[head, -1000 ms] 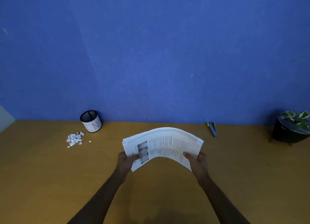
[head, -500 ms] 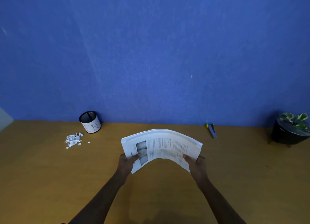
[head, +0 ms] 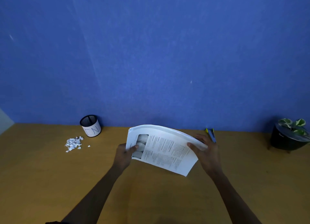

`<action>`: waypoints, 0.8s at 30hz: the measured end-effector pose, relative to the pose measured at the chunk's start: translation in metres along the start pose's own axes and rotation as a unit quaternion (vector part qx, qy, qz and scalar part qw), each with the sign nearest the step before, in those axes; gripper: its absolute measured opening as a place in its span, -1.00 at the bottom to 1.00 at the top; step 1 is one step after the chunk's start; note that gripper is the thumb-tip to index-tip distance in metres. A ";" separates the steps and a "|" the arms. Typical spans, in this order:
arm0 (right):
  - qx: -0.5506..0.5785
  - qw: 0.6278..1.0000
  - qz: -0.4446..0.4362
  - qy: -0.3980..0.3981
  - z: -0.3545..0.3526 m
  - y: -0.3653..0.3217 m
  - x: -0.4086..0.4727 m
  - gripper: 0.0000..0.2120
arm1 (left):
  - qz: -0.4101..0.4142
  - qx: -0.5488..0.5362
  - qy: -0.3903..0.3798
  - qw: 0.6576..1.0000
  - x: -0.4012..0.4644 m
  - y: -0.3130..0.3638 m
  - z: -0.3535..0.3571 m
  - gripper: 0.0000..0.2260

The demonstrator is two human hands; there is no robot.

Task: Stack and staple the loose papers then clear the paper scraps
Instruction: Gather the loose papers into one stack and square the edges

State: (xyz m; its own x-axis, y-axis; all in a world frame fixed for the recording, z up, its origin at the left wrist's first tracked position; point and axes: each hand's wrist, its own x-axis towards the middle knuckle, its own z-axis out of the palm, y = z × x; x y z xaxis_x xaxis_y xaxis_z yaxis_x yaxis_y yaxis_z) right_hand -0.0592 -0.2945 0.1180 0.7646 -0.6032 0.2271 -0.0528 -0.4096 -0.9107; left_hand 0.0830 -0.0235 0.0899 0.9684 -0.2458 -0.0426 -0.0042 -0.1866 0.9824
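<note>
From the head camera, both hands hold one stack of printed papers (head: 161, 150) above the wooden desk (head: 50, 182). The left hand (head: 124, 155) grips the stack's left edge, thumb pressed on top over a grey photograph printed on the front sheet. The right hand (head: 207, 152) clasps the right edge, thumb on the top sheet and fingers wrapped behind, so the sheets bow upward between the two hands. The near right corner of the stack hangs lower than the rest, down between the two wrists.

Just beyond the right hand's fingertips, partly hidden by them, a blue and yellow stapler (head: 211, 134) lies against the blue wall (head: 151, 56). Well to the right of that hand stands a black pot with a green-and-white plant (head: 288, 136).

Far to the left of the left hand lies a small pile of paper scraps (head: 73, 143). Just behind the scraps stands a black mesh cup (head: 91, 125) with a white label marked in pen.
</note>
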 end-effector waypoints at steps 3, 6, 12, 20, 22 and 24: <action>-0.108 0.992 -0.064 -0.012 -0.005 -0.017 0.013 -0.68 | 0.044 0.042 -0.011 0.998 0.006 0.015 -0.002 -0.93; -0.194 0.972 -0.111 -0.068 -0.004 -0.036 0.021 -0.72 | 0.076 0.092 -0.033 0.992 0.011 0.032 -0.002 -0.92; -0.170 0.961 -0.117 -0.184 0.003 -0.063 0.033 -0.86 | 0.129 0.139 -0.082 0.978 0.016 0.064 -0.003 -0.87; 0.029 0.984 -0.037 -0.170 -0.010 -0.063 0.035 -0.90 | 0.074 -0.022 0.045 0.996 0.022 0.081 -0.018 -0.59; 0.074 0.985 -0.001 -0.158 -0.011 -0.060 0.034 -0.89 | 0.020 -0.106 0.047 0.993 0.020 0.078 -0.017 -0.44; 0.102 0.983 0.035 -0.146 -0.011 -0.056 0.034 -0.89 | -0.035 -0.173 -0.005 0.984 0.018 0.074 -0.014 -0.36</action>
State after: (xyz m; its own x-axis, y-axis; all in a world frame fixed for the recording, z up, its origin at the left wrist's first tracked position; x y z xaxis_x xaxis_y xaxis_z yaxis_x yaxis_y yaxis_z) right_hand -0.0378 -0.2996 0.1804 0.9169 -0.3913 0.0792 -0.0050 -0.2096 -0.9778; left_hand 0.1036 -0.0285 0.1648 0.9607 -0.2535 -0.1132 0.1502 0.1318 0.9798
